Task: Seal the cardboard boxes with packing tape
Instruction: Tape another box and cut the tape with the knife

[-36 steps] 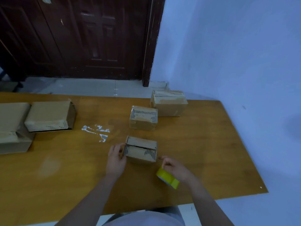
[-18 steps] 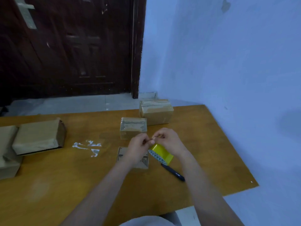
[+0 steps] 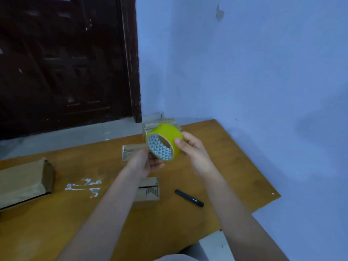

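**Tape roll held aloft over waiting boxes**

A person raises a yellow roll of packing tape (image 3: 165,142) above a wooden worktop (image 3: 222,159), both hands on it. The right hand (image 3: 194,149) grips the roll from the right, its thumb curled over the outer yellow face near the rim. The left hand (image 3: 145,162) comes in from below and to the left, its fingers bent at the lower edge of the roll; whether they pinch a loose end of tape cannot be told. The roll is tilted so that its open core, lined with a white-and-grey triangle pattern, faces the camera.

Beneath the forearms a small cardboard box (image 3: 148,191) sits on the worktop, partly hidden by the left arm. A second small box (image 3: 130,152) lies farther back, just behind the left hand, and a third box (image 3: 162,122) stands at the far edge, mostly hidden behind the roll. A larger box (image 3: 24,181) rests at the left edge of the view. A black pen (image 3: 189,197) lies on the worktop just to the right of the nearest box. Scraps of clear tape (image 3: 84,186) are stuck to the wood between the larger box and the nearest one. A dark wooden door (image 3: 62,59) and a pale blue wall (image 3: 244,63) stand behind.
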The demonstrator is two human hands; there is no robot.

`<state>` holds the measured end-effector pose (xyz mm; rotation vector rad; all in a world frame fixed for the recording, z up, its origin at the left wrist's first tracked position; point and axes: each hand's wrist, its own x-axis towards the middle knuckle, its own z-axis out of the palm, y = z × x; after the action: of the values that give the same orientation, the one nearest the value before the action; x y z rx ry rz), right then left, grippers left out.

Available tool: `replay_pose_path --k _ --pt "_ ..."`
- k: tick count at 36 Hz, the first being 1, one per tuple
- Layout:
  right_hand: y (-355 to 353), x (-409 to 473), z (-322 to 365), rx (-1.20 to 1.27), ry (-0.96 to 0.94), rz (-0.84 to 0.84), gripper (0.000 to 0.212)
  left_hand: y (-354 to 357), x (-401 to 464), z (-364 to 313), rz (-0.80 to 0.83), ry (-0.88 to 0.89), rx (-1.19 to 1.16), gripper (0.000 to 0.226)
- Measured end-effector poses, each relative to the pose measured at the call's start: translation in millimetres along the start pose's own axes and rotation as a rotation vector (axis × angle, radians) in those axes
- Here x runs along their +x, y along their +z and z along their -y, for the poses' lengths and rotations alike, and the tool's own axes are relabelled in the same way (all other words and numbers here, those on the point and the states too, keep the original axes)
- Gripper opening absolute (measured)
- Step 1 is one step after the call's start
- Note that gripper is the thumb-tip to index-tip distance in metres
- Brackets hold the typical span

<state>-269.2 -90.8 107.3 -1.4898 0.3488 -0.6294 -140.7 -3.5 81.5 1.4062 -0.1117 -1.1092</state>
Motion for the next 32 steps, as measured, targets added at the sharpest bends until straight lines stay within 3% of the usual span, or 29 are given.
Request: replay_pose_path --k 2,5,6,8,10,11,17,21,26,32 --pt "-1.8 0.0 0.5 -0.008 -0.004 0.006 0.013 5.2 -3.1 -0.8 0.006 -0.013 -0.006 0.029" --pt "-8.8 -4.5 3.6 -0.101 0.046 0.059 0.01 -2.5 -2.8 -4.3 -0.142 0.121 0.042 0.014" --pt "-14.4 -5.8 4.7 -0.227 0.087 0.067 0.01 -10.9 -2.9 -7.9 -0.211 0.166 0.035 0.014" --pt "-30.2 -7.7 1.0 -0.734 0.209 0.087 0.023 -35.0 -1.2 -13.1 -0.315 0.237 0.011 0.018" --pt "-46.4 -13.1 -10.5 -1.169 0.335 0.064 0.037 -53.8 -1.8 -12.4 -0.3 0.301 0.167 0.015" --pt "-51.5 -17.6 -16.1 -1.216 0.362 0.058 0.037 -58.3 -2.7 -8.8 -0.267 0.306 0.253 0.015" --pt "-56.5 -24.2 -34.0 -1.012 0.331 0.102 0.038 -76.6 -1.8 25.3 -0.276 0.241 0.196 0.018" --pt "-48.8 -17.9 -51.7 -1.106 0.306 0.209 0.047 -88.6 4.4 58.6 -0.332 0.179 -0.032 0.018" --pt "-36.8 -8.1 -73.1 -1.166 0.335 0.317 0.037 -105.3 14.2 93.2 -0.381 0.079 -0.365 0.014" --pt "-35.6 -2.3 -100.6 -0.954 0.402 0.356 0.022 -113.9 19.2 111.4 -0.39 0.104 -0.41 0.006"
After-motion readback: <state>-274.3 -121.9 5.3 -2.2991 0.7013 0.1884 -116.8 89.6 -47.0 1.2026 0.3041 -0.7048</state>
